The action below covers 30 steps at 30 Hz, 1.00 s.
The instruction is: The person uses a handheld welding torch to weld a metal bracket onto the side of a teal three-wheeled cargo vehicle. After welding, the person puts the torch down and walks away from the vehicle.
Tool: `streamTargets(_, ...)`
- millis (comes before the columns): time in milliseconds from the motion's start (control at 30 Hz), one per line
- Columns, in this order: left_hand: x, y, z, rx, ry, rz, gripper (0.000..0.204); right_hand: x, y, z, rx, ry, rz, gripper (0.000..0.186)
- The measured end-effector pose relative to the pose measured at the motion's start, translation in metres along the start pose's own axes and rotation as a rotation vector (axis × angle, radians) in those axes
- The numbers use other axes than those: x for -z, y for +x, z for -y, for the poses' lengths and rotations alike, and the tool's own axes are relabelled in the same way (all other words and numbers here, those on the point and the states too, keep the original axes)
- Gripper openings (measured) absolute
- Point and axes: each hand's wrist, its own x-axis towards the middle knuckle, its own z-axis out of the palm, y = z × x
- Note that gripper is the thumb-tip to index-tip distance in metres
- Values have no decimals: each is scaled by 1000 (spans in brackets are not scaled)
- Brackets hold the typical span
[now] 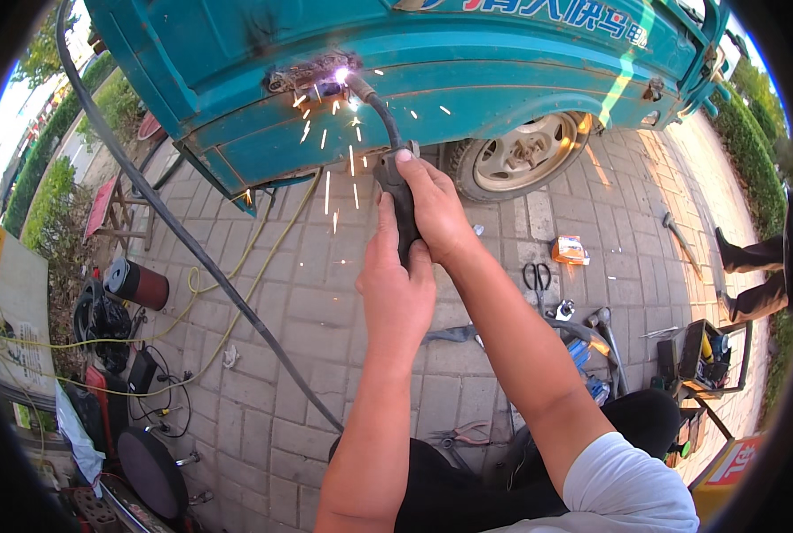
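Observation:
Both my hands are closed around the black handle of a welding torch. My right hand wraps the upper part, its thumb lying along the top near the trigger end. Lower on the grip, my left hand holds from the left side. The torch's bent neck reaches up to a rusty, scorched patch on the teal side panel of a vehicle. A bright violet-white arc glows at the nozzle tip, and sparks fall toward the paving.
The vehicle's wheel stands right of the torch. Scissors, an orange box, a hammer and pliers lie on the bricks. A thick black hose crosses at left. Another person's legs show at right.

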Motion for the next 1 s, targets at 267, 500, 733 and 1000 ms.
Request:
streamTargets(267, 3, -2, 8, -68, 74, -22, 62, -1, -4, -1, -26, 13, 22, 42)
streamTargets(500, -13, -11, 10, -71, -20, 70, 65, 28, -14, -6, 0, -49, -28, 44)
streamTargets(733, -34, -27, -5, 49, -114, 256, 66, 63, -49, 8, -28, 50, -166, 41)
streamTargets(1000, -65, -39, -2, 54, 52, 464, 91, 117, -83, 15, -81, 251, -292, 45)
